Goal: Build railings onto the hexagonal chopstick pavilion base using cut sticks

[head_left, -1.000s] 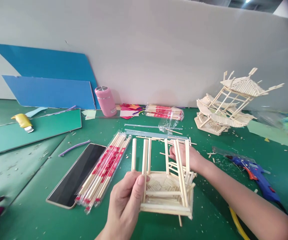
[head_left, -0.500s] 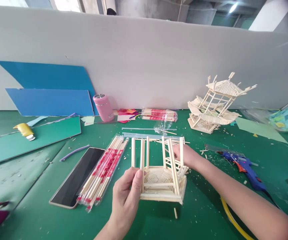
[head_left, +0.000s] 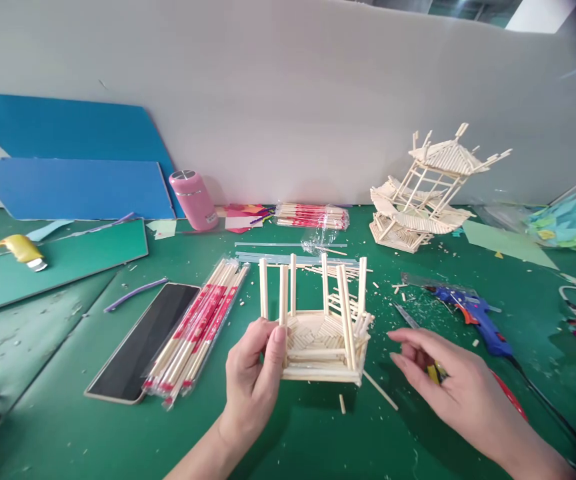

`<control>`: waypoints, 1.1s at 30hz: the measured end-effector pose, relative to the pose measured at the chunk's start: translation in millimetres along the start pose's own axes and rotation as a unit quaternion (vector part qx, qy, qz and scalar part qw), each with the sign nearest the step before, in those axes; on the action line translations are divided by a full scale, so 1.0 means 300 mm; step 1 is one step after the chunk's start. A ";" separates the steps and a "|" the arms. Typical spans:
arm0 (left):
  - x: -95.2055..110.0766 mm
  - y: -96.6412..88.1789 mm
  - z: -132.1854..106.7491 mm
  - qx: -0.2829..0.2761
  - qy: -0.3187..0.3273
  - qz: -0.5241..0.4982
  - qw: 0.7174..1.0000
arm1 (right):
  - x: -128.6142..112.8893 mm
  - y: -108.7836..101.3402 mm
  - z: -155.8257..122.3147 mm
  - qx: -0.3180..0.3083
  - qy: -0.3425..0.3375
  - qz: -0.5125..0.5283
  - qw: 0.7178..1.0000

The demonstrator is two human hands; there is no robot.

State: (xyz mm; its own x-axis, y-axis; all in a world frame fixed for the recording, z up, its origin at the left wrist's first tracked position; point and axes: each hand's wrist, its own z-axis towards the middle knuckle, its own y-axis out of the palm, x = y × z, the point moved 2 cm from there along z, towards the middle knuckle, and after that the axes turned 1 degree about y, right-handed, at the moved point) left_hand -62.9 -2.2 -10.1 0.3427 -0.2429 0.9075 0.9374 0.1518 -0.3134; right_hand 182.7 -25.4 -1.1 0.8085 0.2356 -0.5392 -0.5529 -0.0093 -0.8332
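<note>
My left hand (head_left: 255, 373) holds a small open frame of wooden sticks (head_left: 318, 372) by its near left post, thumb in front. The frame has a patterned stick floor, low rails and several upright posts. To its right, my right hand (head_left: 443, 383) hovers with fingers curled and a gap between thumb and forefinger. Beneath it lies a hand tool with a grey metal tip (head_left: 406, 316) and yellow and red handles, mostly hidden by the hand. A thin stick (head_left: 381, 391) and a short stick piece (head_left: 342, 404) lie beside the frame.
A finished-looking stick pavilion (head_left: 425, 193) leans at the back right. Nearer are a blue glue gun (head_left: 478, 317) with a cord, packs of sticks (head_left: 198, 327), a phone-like dark slab (head_left: 143, 343), a pink bottle (head_left: 194, 200) and blue boards (head_left: 68, 187).
My right hand has come back from behind the frame to the tool at the right. A thin stick now shows beside the frame. The view has tilted down slightly; my left hand keeps its grip.
</note>
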 end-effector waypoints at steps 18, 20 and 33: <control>0.024 -0.057 0.043 0.018 -0.024 -0.029 0.999 | -0.137 0.056 0.079 -0.013 -0.036 0.097 0.995; 0.059 -0.078 0.051 0.041 0.099 0.055 0.993 | -0.139 0.056 0.079 -0.019 -0.030 0.110 0.993; 0.221 0.019 0.132 -0.320 0.302 0.368 0.819 | -0.131 0.077 0.088 -0.031 -0.002 0.178 0.983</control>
State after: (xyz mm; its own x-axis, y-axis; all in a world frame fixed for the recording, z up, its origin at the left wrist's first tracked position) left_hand -37.4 20.6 59.3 0.6168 -0.7701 0.1631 0.2376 -0.0154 -0.9712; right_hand 132.7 -9.3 4.1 0.5642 0.2112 -0.7981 -0.7876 -0.1522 -0.5971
